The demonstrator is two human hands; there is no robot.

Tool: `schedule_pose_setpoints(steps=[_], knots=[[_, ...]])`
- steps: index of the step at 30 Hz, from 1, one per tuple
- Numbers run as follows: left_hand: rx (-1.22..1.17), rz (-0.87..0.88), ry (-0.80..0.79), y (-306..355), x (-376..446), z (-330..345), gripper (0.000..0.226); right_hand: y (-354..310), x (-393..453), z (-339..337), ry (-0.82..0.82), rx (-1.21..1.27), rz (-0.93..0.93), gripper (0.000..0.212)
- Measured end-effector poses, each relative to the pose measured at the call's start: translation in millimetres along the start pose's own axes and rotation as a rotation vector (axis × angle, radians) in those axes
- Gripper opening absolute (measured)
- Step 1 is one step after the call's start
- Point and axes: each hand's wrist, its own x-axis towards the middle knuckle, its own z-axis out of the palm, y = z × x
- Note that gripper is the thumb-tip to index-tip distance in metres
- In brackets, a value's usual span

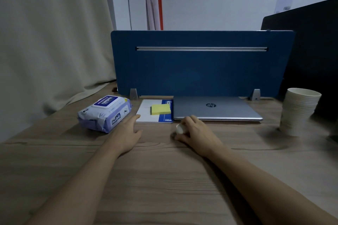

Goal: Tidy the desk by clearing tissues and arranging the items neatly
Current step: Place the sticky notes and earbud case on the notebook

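Note:
My right hand (196, 133) is closed around a small white round object (180, 129) just in front of the closed silver laptop (215, 108); what the object is I cannot tell. My left hand (128, 133) lies flat on the wooden desk (164, 179), fingers apart, its fingertips touching the near corner of a white-and-blue notepad (148, 114). A yellow sticky-note pad (160, 109) lies on that notepad. A purple pack of wet wipes (105, 113) sits to the left of my left hand. No loose tissues are visible.
A blue desk divider (201, 71) stands behind the laptop and notepad. A stack of paper cups (298, 111) is at the right, beside a dark monitor (311, 51). A beige curtain (51, 42) hangs along the left edge.

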Motion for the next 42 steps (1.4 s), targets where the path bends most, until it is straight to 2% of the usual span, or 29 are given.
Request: schedule_pose_setpoints(steps=[2, 7, 10, 17, 23, 26, 29, 33, 35, 38, 42], knots=[[0.008, -0.001, 0.002, -2.5, 9.7, 2.0, 0.062, -2.4, 15.0, 7.8, 0.013, -0.010, -0.058, 0.045], [0.012, 0.016, -0.008, -8.1, 24.4, 8.4, 0.053, -8.6, 52.0, 25.4, 0.193, -0.060, -0.132, 0.031], [0.006, 0.025, -0.006, -11.0, 26.9, 9.3, 0.048, -9.7, 72.9, 34.2, 0.241, -0.162, -0.139, 0.032], [0.021, 0.031, -0.018, -5.9, 26.0, 5.5, 0.048, -3.3, 94.3, 48.5, 0.192, -0.234, -0.098, 0.046], [0.016, 0.045, -0.025, -0.6, 20.3, 0.8, 0.047, -0.1, 89.4, 47.5, 0.223, -0.247, -0.112, 0.046], [-0.061, 0.098, 0.042, 4.5, 17.0, -1.6, 0.044, -3.4, 81.7, 41.9, 0.245, -0.249, -0.107, 0.043], [-0.134, 0.184, 0.195, 15.7, 10.6, -8.5, 0.041, -7.5, 69.4, 33.0, 0.239, -0.244, -0.069, 0.043], [-0.011, 0.302, 0.403, 16.3, -3.5, -26.9, 0.037, -9.0, 53.6, 23.3, 0.197, -0.270, -0.016, 0.033], [0.104, 0.267, 0.478, 8.1, -11.7, -34.6, 0.034, -11.3, 45.8, 20.1, 0.175, -0.283, -0.004, 0.032], [0.164, 0.116, 0.513, -2.6, -22.6, -39.6, 0.038, -14.1, 32.3, 15.9, 0.171, -0.275, 0.004, 0.031], [0.092, -0.128, 0.581, -21.4, -28.0, -46.0, 0.055, -15.4, 17.9, 9.1, 0.152, -0.267, 0.035, 0.028]])
